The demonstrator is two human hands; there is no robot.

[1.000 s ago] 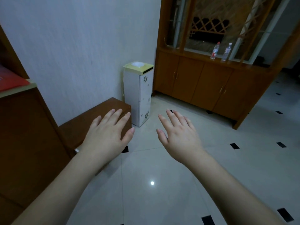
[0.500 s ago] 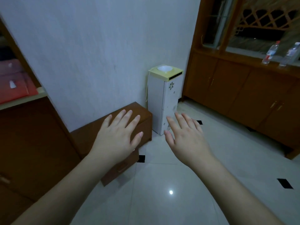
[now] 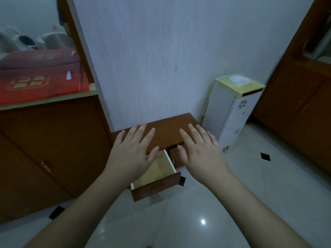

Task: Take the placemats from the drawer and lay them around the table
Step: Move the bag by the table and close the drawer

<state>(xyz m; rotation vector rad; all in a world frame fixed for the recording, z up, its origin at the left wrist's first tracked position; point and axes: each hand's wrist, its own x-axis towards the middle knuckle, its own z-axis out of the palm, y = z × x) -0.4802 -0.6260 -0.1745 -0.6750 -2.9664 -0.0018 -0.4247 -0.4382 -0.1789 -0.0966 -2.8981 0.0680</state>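
Head view of a room corner. A red box (image 3: pixel 41 76) on the shelf at 10 o'clock carries gold characters inside a gold border, too blurred to read; a small white tag hangs at its right edge. The white cabinet (image 3: pixel 231 119) at 2 o'clock, with a pale yellow top, bears small dark flower motifs on its front panel and no legible writing. At centre, a low brown chest (image 3: pixel 166 133) stands against the wall, and its left-hand drawer (image 3: pixel 157 178) is pulled out toward 6 o'clock, showing a pale yellowish interior and a small metal pull on its front; whether placemats lie inside cannot be told, since the left hand covers part of the opening. The left hand (image 3: pixel 132 154) and the right hand (image 3: pixel 200 154) hover palm down over the chest, fingers straight and moderately spread, holding nothing; the left thumb lies over the drawer's rear edge. Compared with half a second ago, the view has swung leftward and downward: the chest now sits at centre rather than at 8 o'clock, the open drawer has come into sight, and the bottles on the wooden sideboard (image 3: pixel 302 108) at 3 o'clock have left the picture.
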